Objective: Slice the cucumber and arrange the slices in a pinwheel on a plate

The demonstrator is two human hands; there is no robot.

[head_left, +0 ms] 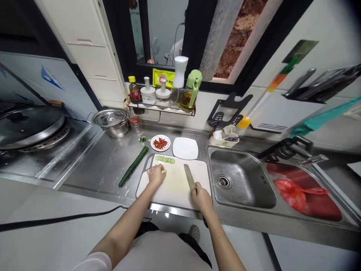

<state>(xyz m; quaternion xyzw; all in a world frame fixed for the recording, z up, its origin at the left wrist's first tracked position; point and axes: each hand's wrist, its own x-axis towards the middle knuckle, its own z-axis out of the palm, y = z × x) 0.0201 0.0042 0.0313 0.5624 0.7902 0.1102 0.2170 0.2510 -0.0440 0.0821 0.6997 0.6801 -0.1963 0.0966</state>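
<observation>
On the white cutting board point(180, 195), my right hand point(200, 195) is wrapped round the handle of a kitchen knife point(189, 176), its blade pointing away from me over the board's right half. My left hand point(155, 175) is closed at the board's left side, with pale green cucumber slices point(164, 171) showing at its fingertips. A row of overlapping cucumber slices point(165, 160) lies along the board's far edge. Left of the board, a whole cucumber point(133, 166) rests on the steel counter. How many slices the left hand holds is hidden.
Behind the board stand a plate of chopped red pieces point(160, 143) and a square white plate point(185, 148). Cucumber scraps point(142, 139) lie near a lidded pot point(111, 122). To the right is a sink point(242, 180); a red bag point(293, 194) sits in the second basin. A seasoning shelf point(162, 108) hangs above.
</observation>
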